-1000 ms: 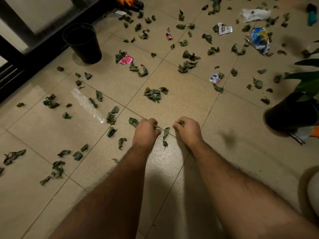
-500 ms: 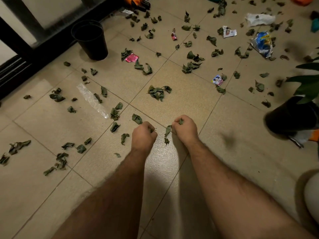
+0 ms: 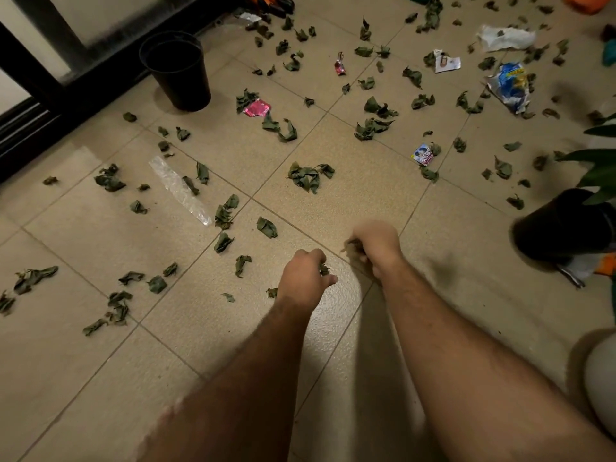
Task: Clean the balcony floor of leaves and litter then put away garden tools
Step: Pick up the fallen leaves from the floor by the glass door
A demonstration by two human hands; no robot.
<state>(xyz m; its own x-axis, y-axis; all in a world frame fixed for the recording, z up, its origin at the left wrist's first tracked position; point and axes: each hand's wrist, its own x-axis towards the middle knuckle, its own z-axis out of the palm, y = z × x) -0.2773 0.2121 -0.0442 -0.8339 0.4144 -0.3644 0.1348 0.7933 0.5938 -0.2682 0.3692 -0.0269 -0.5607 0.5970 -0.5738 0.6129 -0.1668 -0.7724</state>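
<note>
Both hands reach down to the tiled floor (image 3: 350,181) near the middle of its near part. The left hand (image 3: 305,276) is curled into a loose fist with a small crumpled green leaf (image 3: 324,269) pinched between fingers and thumb; the thumb points right. The right hand (image 3: 376,243), slightly farther out and blurred, is also curled, and a wad of leaves (image 3: 354,245) sticks out of its left side; how tightly it grips cannot be told.

Loose leaves lie scattered over most of the floor. A clump of leaves (image 3: 308,176) sits just beyond the hands, and single ones (image 3: 266,227) lie to the left of the left hand. Most are crumpled, so no long axis can be read.

A clear plastic strip (image 3: 180,190) lies on the left part of the floor, its long axis running from far-left to near-right. A pink wrapper (image 3: 256,109) lies beyond it, near an empty black pot (image 3: 176,71) standing upright by the dark rail at the floor's far left edge. A small printed wrapper (image 3: 422,155) lies right of centre. Toward the far right corner lie a blue and white bag (image 3: 508,86), a white crumpled paper (image 3: 505,37) and a torn card (image 3: 446,61). A small red wrapper (image 3: 339,64) lies far centre. At the right edge a dark planter (image 3: 563,225) holds a plant with long green blades (image 3: 600,168).
</note>
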